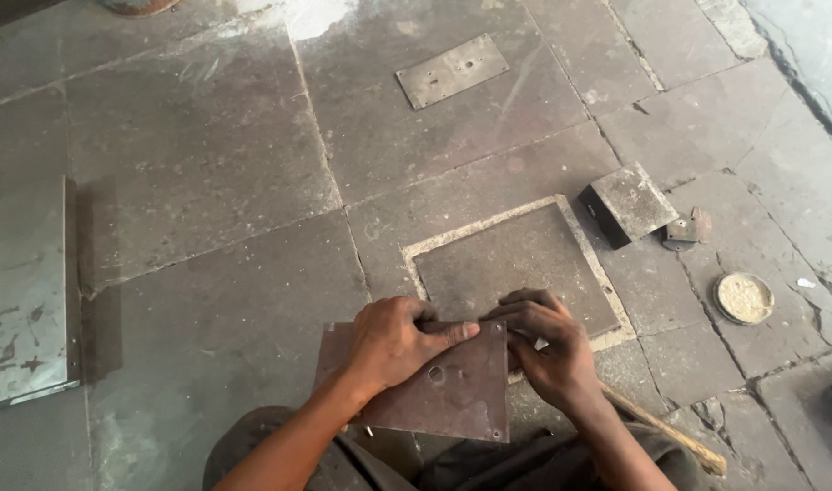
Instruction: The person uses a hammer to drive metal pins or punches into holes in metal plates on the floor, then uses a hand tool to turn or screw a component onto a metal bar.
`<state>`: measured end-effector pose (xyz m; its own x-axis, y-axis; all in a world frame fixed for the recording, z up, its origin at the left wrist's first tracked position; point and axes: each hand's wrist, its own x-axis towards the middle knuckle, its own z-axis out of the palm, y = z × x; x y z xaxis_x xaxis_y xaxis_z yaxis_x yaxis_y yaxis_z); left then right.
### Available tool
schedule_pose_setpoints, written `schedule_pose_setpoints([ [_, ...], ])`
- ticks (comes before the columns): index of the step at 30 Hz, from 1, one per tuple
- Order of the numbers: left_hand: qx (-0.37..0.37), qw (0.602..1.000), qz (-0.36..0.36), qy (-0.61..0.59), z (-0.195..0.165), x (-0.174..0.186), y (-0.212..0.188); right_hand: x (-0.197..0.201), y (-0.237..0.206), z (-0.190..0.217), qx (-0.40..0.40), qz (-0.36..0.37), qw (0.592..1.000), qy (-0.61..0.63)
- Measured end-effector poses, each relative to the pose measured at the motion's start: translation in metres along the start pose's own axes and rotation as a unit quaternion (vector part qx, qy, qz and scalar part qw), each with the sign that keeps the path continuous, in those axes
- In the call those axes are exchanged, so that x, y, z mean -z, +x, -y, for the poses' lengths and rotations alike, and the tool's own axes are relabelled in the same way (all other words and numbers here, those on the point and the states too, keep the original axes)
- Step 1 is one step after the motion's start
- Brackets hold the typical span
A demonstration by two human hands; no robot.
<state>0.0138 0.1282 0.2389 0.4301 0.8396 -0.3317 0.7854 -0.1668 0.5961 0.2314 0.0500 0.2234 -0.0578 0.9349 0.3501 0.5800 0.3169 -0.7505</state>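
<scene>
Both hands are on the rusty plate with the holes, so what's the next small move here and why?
Probably press the left hand flat to steady the brown metal plate, since the right hand pinches something small and pale at the plate's upper right edge, and the plate seems to rest on the person's lap, not the stone floor.

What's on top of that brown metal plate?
Both hands: the left hand lies flat on the brown metal plate, the right hand grips its edge. Whatever lies beneath is hidden.

A rusty brown rectangular metal plate with holes (pixel 452 386) lies on the grey stone slab floor (pixel 206 164). The left hand (pixel 393 341) presses flat on it; the right hand (pixel 548 350) pinches its right edge. Beyond the plate lie a dark square metal block (pixel 627 205) and a grey flat metal plate (pixel 452 70).
</scene>
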Motion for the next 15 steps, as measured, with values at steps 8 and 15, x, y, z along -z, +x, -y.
schedule_pose_setpoints([
  [8,-0.015,0.999,-0.005,-0.044,-0.005,-0.004,-0.001,-0.006,-0.002,-0.008,-0.163,0.084,0.971,0.154],
  [15,0.002,1.000,-0.006,-0.028,-0.012,0.001,-0.003,0.001,0.005,-0.009,-0.175,-0.010,0.985,-0.001],
])
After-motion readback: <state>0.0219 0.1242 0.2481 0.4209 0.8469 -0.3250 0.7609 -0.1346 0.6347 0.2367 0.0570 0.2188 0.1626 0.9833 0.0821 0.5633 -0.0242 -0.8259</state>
